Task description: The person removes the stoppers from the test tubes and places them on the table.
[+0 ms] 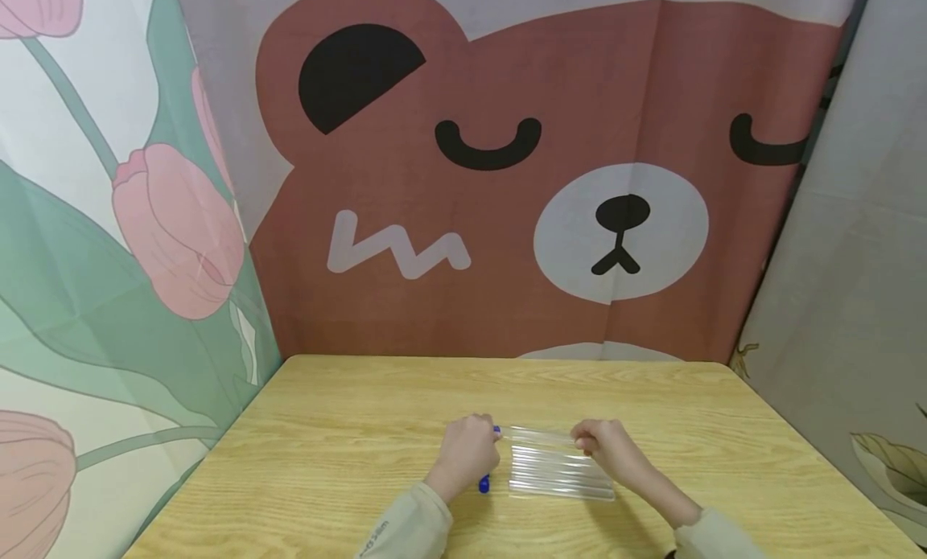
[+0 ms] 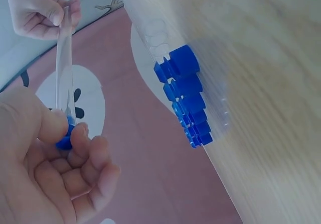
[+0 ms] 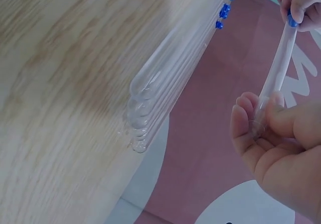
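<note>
A clear test tube [image 1: 537, 433] is held level between the two hands, above the table. At its mouth end my left hand [image 1: 467, 453] pinches a blue stopper [image 2: 64, 142] between thumb and fingers, and the stopper meets the tube's mouth. My right hand [image 1: 607, 446] grips the rounded bottom end of that tube, thumb against curled fingers. Below them, several more clear test tubes [image 1: 558, 472] lie side by side on the table, rounded ends to the right. Several blue stoppers [image 2: 185, 61] stand in a row by the tubes' left ends, partly hidden behind the left hand in the head view.
The wood-grain table [image 1: 348, 454] ends at a back edge against a hanging cloth [image 1: 405, 318] printed with a bear. A tulip-print cloth [image 1: 94, 245] hangs at the left, and a pale cloth [image 1: 840, 302] at the right.
</note>
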A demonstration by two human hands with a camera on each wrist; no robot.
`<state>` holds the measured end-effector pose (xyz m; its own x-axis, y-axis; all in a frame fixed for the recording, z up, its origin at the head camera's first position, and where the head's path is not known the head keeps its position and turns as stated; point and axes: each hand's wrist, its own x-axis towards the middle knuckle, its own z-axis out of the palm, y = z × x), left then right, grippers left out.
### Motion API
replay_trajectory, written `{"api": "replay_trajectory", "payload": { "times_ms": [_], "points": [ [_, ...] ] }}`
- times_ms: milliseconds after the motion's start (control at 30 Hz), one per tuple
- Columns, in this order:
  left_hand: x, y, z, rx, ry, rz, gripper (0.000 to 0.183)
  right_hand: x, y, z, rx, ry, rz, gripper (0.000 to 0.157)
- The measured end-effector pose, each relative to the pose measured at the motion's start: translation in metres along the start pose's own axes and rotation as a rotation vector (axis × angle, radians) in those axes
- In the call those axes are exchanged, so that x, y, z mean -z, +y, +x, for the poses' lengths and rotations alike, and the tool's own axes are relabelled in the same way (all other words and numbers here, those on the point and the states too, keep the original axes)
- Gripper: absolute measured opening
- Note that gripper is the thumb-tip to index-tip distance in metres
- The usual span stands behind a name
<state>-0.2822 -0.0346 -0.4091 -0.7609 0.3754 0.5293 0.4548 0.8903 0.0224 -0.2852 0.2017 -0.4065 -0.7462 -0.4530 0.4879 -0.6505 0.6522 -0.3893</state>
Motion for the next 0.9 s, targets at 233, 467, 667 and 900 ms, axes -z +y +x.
{"api": "replay_trajectory", "payload": {
  "times_ms": [233, 467, 667, 900],
  "points": [
    [0.004, 0.001, 0.000, 0.016, 0.013, -0.056, 0.030, 0.002, -0.001, 0.001, 0.014, 0.007, 0.017, 0.006],
    [0.008, -0.003, 0.003, -0.055, -0.139, -0.043, 0.027, 0.005, 0.003, 0.000, 0.076, -0.018, 0.044, 0.004],
    [0.012, -0.006, 0.003, -0.088, -0.208, -0.056, 0.020, 0.006, 0.006, 0.000, 0.093, -0.060, 0.086, 0.006],
    [0.013, -0.008, 0.002, -0.140, -0.215, -0.047, 0.015, 0.005, 0.012, -0.001, 0.124, -0.052, 0.077, 0.006]
  ]
}}
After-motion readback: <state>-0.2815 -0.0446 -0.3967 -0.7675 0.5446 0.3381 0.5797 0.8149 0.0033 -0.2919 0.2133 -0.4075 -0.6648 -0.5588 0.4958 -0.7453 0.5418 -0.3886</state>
